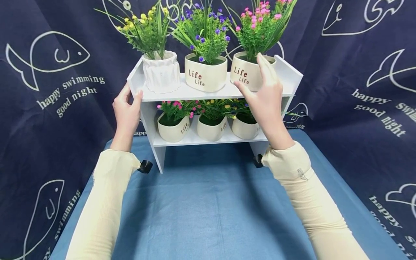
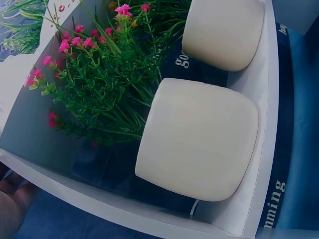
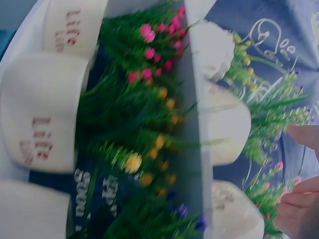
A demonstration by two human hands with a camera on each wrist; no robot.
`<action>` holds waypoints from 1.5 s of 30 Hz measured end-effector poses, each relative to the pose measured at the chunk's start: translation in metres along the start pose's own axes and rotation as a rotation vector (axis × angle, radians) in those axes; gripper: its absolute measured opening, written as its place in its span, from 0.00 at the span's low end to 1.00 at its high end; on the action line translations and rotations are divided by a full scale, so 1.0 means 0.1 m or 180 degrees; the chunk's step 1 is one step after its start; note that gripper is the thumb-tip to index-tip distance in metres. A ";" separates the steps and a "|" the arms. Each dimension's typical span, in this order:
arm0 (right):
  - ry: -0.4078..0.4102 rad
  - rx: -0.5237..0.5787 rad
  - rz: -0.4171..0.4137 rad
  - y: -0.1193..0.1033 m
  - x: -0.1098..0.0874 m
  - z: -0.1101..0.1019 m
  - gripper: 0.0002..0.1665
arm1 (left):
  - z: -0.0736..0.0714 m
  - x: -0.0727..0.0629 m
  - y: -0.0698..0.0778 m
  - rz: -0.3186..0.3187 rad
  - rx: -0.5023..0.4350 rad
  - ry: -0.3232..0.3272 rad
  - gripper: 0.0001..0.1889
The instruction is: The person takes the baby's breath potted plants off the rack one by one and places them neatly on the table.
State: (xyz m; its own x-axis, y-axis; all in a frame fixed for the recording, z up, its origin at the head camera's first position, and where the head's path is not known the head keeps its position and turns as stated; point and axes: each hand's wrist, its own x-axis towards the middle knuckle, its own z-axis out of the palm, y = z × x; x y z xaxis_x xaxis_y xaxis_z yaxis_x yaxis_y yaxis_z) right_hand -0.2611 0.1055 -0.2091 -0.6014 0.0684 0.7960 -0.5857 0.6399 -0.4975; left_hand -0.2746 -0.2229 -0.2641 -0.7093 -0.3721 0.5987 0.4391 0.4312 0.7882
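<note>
A white two-tier shelf [image 1: 214, 142] carries potted artificial flowers. My left hand [image 1: 126, 113] grips its left side panel, thumb at the front edge and fingers along the outside. My right hand [image 1: 268, 92] is at the cream pot with pink flowers [image 1: 240, 70] on the top right, thumb and fingers spread and fairly straight, overlapping the pot in the head view. In the right wrist view its fingers show beside the pink flowers. Beside that pot stand a cream pot with blue-purple flowers [image 1: 206, 76] and a white fluted pot with yellow flowers [image 1: 161, 74].
The lower tier holds three cream pots: one with pink flowers [image 1: 173, 128], one in the middle [image 1: 211, 130] and one at the right [image 1: 244, 126]. A blue cloth [image 1: 201, 202] covers the table. Dark blue curtains with fish drawings [image 1: 48, 68] hang around it.
</note>
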 end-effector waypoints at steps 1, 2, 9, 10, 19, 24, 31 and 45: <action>-0.0006 0.0031 -0.0014 -0.03 0.00 0.00 0.45 | 0.01 0.00 0.00 0.0003 0.0009 0.0001 0.24; -0.0021 0.0060 -0.0019 -0.07 0.00 0.00 0.45 | 0.01 0.01 0.00 0.0007 0.0006 0.0001 0.24; -0.0407 0.0521 0.0194 -0.32 0.02 0.04 0.36 | 0.02 0.01 0.02 0.0045 0.0010 0.0009 0.24; -0.0490 0.0588 0.0248 -0.36 0.02 0.05 0.36 | 0.01 0.01 0.02 0.0048 0.0005 0.0007 0.24; -0.0882 0.0963 0.0392 -0.51 0.02 0.23 0.35 | -0.02 0.02 0.04 0.0075 0.0028 0.0026 0.24; -0.0988 0.0996 0.0395 -0.53 0.01 0.34 0.35 | -0.02 0.02 0.03 0.0085 0.0043 0.0050 0.24; -0.1077 0.1088 0.0443 -0.56 0.02 0.48 0.36 | -0.02 0.01 0.01 0.0067 0.0071 0.0073 0.24; -0.1253 0.1068 0.0629 -0.66 0.12 0.73 0.40 | -0.01 -0.01 0.00 0.0078 0.0114 0.0115 0.23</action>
State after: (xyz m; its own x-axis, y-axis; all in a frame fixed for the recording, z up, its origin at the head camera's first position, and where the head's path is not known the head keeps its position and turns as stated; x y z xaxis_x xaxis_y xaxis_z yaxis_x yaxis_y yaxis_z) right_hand -0.2697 0.0085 -0.1921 -0.8375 -0.1699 0.5194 -0.5433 0.3605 -0.7582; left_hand -0.2736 -0.2231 -0.2642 -0.6779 -0.3903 0.6230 0.4355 0.4695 0.7680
